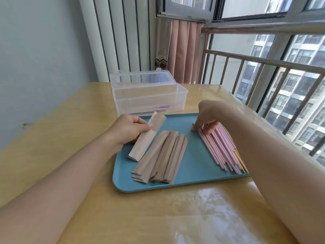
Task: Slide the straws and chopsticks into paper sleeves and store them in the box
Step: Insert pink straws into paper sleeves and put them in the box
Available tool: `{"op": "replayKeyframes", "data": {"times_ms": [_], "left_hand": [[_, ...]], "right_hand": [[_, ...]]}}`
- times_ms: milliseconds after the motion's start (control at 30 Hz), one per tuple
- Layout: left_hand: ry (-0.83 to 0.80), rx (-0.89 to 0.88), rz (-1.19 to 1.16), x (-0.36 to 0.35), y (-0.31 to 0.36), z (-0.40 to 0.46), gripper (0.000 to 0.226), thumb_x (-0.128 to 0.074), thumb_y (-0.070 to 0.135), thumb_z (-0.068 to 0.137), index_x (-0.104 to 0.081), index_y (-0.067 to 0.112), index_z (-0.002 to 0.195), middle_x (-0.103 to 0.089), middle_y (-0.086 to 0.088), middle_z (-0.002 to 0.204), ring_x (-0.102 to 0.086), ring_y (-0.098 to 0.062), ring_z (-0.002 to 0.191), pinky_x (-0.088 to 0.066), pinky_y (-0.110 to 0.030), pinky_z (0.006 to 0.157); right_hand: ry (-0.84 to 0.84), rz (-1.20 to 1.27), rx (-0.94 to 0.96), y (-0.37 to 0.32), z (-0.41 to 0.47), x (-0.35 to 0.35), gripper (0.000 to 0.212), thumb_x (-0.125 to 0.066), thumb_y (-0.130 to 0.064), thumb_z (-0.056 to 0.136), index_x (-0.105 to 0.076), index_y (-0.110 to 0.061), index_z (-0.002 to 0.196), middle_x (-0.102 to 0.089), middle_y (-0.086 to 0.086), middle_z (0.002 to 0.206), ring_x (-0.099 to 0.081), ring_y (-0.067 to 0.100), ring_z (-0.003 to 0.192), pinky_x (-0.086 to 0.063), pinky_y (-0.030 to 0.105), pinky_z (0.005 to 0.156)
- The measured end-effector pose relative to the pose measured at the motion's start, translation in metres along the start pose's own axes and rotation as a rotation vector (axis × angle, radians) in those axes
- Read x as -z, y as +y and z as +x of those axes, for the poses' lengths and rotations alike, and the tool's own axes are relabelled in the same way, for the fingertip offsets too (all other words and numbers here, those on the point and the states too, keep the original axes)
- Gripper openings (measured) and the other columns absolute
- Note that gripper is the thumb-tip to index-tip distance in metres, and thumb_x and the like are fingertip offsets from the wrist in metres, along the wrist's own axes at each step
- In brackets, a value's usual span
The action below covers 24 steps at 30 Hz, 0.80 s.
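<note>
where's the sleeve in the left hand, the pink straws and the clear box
paper sleeve (140, 144): head view, on its middle below the left hand's fingers
pink straws (220, 149): head view, mid-length of the bundle on the tray
clear box (149, 101): head view, on its front wall

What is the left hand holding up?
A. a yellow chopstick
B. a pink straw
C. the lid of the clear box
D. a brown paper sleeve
D: the left hand pinches one paper sleeve lifted above the stack of sleeves on the blue tray, while the pink straws lie under the right hand.
</note>
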<state>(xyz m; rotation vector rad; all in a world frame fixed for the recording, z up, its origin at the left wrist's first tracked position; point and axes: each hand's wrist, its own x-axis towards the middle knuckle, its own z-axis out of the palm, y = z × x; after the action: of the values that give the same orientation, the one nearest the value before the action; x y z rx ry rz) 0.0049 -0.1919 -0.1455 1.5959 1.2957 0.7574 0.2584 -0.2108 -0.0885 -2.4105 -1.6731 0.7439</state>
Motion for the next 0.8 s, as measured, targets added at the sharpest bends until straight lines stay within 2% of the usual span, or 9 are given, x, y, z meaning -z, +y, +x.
{"op": "replayKeyframes", "data": {"times_ms": [167,300,367,433,600,700,800], "left_hand": [[-0.087,0.006,-0.055,-0.001,-0.001,-0.007,0.022,-0.08,0.032,0.083,-0.069,0.014,0.087,-0.074,-0.004,0.084,-0.065,-0.016,0.072,-0.052,-0.032,0.071],[-0.164,0.071,-0.172,-0.004,0.001,-0.012,0.021,-0.075,0.032,0.087,-0.065,0.013,0.087,-0.072,-0.003,0.076,-0.064,-0.016,0.066,-0.051,-0.03,0.063],[-0.172,0.088,-0.212,-0.002,0.001,-0.012,0.021,-0.073,0.031,0.089,-0.065,0.012,0.088,-0.072,-0.005,0.079,-0.065,-0.018,0.069,-0.052,-0.032,0.068],[-0.193,0.099,-0.255,0.0,0.002,-0.013,0.019,-0.07,0.029,0.092,-0.064,0.011,0.09,-0.074,-0.008,0.084,-0.067,-0.02,0.074,-0.053,-0.035,0.073],[-0.226,0.096,-0.365,0.002,0.004,-0.016,0.023,-0.057,0.028,0.101,-0.059,0.005,0.105,-0.076,-0.015,0.102,-0.07,-0.025,0.086,-0.058,-0.039,0.081],[-0.226,0.083,-0.483,0.004,0.006,-0.019,0.019,-0.053,0.022,0.103,-0.059,0.003,0.104,-0.074,-0.013,0.087,-0.07,-0.022,0.074,-0.062,-0.033,0.069],[-0.245,0.04,-0.499,0.007,0.005,-0.02,0.017,-0.051,0.018,0.104,-0.061,0.004,0.105,-0.065,-0.008,0.079,-0.065,-0.016,0.063,-0.058,-0.028,0.059]], "right_hand": [[-0.068,0.035,0.002,-0.001,0.001,0.0,0.023,-0.078,-0.015,0.087,-0.065,0.002,0.079,-0.069,0.008,0.056,-0.066,0.016,0.045,-0.055,0.022,0.047],[-0.064,0.179,0.04,0.007,0.007,0.002,0.016,-0.064,-0.009,0.09,-0.067,0.003,0.08,-0.066,0.012,0.06,-0.058,0.015,0.044,-0.049,0.02,0.042],[-0.067,0.284,0.07,0.01,0.004,0.01,0.016,-0.058,-0.005,0.089,-0.066,0.005,0.08,-0.065,0.017,0.067,-0.053,0.016,0.045,-0.044,0.019,0.039],[-0.06,0.431,0.145,0.012,0.0,0.018,0.015,-0.055,-0.002,0.091,-0.064,0.006,0.083,-0.066,0.019,0.072,-0.053,0.017,0.049,-0.045,0.019,0.04],[0.022,1.096,0.384,-0.004,-0.006,0.021,0.015,-0.053,-0.003,0.096,-0.062,0.002,0.086,-0.064,0.011,0.065,-0.057,0.014,0.05,-0.051,0.017,0.046],[0.132,1.328,0.41,-0.019,0.0,0.014,0.013,-0.055,-0.004,0.096,-0.063,0.001,0.088,-0.066,0.012,0.064,-0.062,0.015,0.05,-0.055,0.02,0.049],[0.182,1.372,0.385,-0.021,0.006,0.008,0.013,-0.055,-0.006,0.098,-0.064,0.002,0.094,-0.067,0.014,0.069,-0.066,0.017,0.053,-0.057,0.022,0.053]]}}
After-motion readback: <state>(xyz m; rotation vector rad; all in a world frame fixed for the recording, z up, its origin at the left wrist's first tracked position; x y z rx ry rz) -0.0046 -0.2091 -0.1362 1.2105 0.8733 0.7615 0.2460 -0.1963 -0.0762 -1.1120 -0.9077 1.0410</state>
